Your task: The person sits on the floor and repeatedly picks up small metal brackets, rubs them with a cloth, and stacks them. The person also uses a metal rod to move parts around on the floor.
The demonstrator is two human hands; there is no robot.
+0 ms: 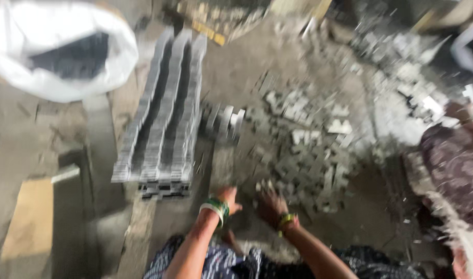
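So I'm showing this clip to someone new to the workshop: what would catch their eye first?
Probably the long stack of grey metal plates standing in three ridged rows left of centre on the floor. Next, the loose heap of small metal pieces spread to its right, where the right hand reaches in, the left hand beside it. A white sack gapes open top left.

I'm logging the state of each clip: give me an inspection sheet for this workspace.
Surface: dusty grey floor, blurred.
Job's things: loose pile of small grey metal pieces; long stacked rows of the same pieces.
Clutter: white sack, open; cardboard sheet; scattered scrap.
Hands: left hand on the floor beside the pile; right hand on the pile's edge; grip too blurred to tell.
Cables: nothing seen.
Surroundings: another person's patterned clothing at right.
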